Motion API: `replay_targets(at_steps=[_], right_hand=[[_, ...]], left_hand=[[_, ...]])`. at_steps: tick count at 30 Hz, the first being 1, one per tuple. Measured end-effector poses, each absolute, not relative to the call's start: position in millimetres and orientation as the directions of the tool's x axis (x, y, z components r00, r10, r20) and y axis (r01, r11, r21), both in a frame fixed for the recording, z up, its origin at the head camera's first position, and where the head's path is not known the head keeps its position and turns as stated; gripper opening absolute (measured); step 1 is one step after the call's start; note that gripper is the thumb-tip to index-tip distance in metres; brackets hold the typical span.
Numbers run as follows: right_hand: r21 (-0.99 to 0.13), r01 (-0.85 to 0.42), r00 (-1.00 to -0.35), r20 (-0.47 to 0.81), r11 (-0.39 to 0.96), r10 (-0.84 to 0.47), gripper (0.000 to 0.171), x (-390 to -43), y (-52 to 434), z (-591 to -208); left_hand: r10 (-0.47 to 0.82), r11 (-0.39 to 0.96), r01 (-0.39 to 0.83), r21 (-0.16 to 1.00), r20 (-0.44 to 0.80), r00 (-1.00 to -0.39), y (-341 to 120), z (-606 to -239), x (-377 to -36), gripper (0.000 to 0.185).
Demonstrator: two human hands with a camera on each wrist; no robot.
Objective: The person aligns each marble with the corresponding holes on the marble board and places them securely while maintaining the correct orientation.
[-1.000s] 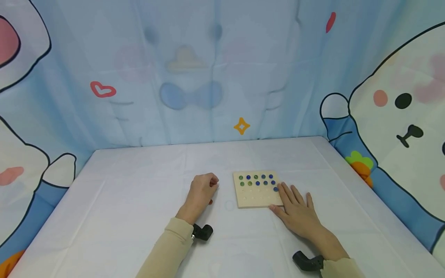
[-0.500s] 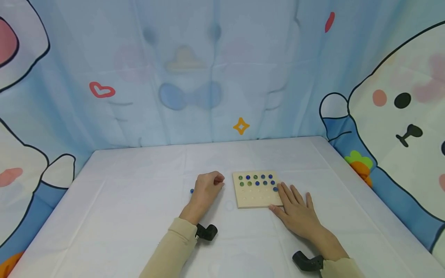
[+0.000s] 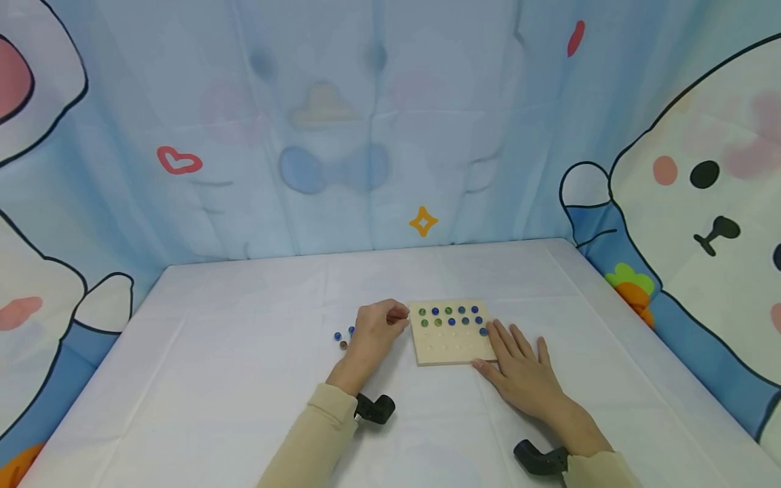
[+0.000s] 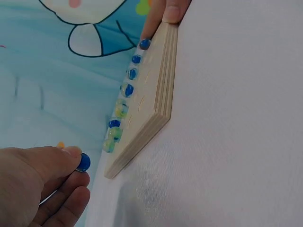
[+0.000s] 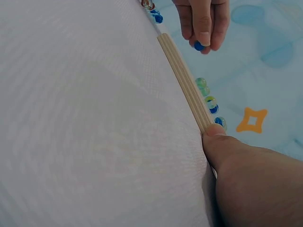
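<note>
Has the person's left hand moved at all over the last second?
Yes. The left hand, pinching a small blue marble, has moved right toward the square wooden peg board, uncovering loose marbles on the white table.

The left hand [image 3: 373,331] has its fingers curled, with the fingertips just at the left edge of the wooden board [image 3: 452,342]; what they pinch is too small to tell; the right hand [image 3: 518,369] lies flat with straight fingers against the right side of the board; blue and green marbles [image 3: 449,315] sit in the far rows of the board; three loose marbles [image 3: 343,337] lie on the white table [image 3: 232,366] just left of the left hand.
</note>
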State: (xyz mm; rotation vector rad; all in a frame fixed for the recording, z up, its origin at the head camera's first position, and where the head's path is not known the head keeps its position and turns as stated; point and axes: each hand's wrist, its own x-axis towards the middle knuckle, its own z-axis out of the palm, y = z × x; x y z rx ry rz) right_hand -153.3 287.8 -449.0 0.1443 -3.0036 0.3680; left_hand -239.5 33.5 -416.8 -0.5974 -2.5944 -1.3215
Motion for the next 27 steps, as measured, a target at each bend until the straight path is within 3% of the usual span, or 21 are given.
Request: replay_targets(at_steps=[27], right_hand=[[-0.225, -0.107, -0.99, 0.116, 0.969, -0.083, 0.086, -156, 290, -452]], left_hand=[[0.326, 0.469, 0.441, 0.765, 0.314, -0.892, 84, -415, -229, 0.011]])
